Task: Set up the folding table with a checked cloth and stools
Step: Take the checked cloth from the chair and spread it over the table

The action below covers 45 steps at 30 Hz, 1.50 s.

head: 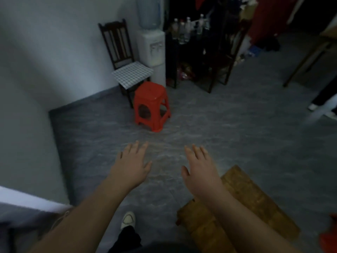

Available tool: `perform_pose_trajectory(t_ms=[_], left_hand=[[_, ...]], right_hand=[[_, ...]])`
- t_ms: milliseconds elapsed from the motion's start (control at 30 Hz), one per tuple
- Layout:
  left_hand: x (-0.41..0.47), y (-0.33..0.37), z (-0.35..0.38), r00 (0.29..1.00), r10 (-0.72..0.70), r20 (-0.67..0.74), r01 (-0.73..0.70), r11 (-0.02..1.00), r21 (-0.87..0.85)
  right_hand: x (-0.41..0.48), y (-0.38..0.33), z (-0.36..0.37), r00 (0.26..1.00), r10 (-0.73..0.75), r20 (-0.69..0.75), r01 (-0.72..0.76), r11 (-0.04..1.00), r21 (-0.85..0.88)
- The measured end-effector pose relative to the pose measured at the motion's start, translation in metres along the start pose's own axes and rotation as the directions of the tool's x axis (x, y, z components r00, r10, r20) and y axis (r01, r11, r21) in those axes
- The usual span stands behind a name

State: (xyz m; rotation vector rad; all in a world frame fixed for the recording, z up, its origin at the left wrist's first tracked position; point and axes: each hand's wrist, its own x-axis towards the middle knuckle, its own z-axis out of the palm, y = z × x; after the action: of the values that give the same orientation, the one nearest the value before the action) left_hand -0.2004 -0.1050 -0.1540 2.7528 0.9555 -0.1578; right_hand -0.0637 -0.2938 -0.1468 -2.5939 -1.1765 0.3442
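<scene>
The grey, stone-patterned floor (228, 136) carries a red plastic stool (152, 105), upright in the middle distance. Just behind it, by the left wall, stands a dark wooden high-backed chair (118, 46) with a white-and-grey checked cloth (132, 74) lying on its seat. Right of the chair stand a white water dispenser (155, 50) and a dark rack of bottles (200, 57). At near right is a brown wooden table (251, 201), its legs hidden. A white shoe (128, 220) rests on the near floor.
</scene>
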Motion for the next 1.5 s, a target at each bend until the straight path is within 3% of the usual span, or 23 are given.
perform_pose_trajectory(t_ms=[367, 700, 1100, 1500], left_hand=[[0.073, -0.197, -0.055, 0.979, -0.195, -0.061, 0.189, 0.978, -0.085], [0.158, -0.358, -0.118, 0.977, -0.191, -0.091, 0.185, 0.980, -0.067], [0.263, -0.488, -0.136, 0.924, -0.371, -0.086, 0.365, 0.927, -0.079], [0.459, -0.590, -0.196, 0.825, -0.548, -0.135, 0.532, 0.835, -0.140]], right_hand=[[0.162, -0.192, 0.031, 0.978, -0.206, -0.034, 0.202, 0.976, -0.084], [0.299, -0.342, 0.054, 0.982, -0.185, -0.030, 0.184, 0.983, -0.028], [0.461, -0.433, 0.096, 0.951, -0.307, 0.038, 0.305, 0.951, 0.042], [0.722, -0.502, 0.093, 0.849, -0.513, 0.126, 0.514, 0.857, 0.024]])
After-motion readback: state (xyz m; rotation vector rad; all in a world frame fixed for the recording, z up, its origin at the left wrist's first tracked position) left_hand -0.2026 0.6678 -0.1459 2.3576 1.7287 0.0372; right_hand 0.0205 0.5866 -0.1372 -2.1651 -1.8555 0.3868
